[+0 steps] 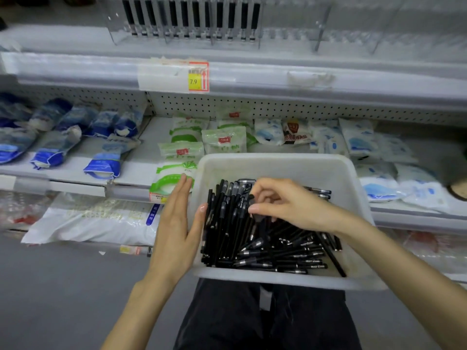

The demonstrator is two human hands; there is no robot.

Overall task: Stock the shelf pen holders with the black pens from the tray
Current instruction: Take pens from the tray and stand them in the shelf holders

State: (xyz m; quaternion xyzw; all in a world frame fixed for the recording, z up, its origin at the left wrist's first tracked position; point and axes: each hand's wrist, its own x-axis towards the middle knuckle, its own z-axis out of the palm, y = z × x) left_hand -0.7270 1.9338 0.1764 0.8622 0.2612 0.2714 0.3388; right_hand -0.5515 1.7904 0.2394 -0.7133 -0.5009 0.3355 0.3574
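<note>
As R hand (283,203) pinches pens (265,248) in tray (278,165), grey floor (63,286), shelves (141,170).

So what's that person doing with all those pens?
A person is restocking pens. Their left hand lies flat against the side of the white tray, thumb over its rim. Their right hand pinches a few black pens from the pile inside. Up on the shelf, the clear pen holder already has a row of pens.

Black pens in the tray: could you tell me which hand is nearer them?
Right. The right hand picks among the black pens; the left hand rests on the tray wall.
</note>
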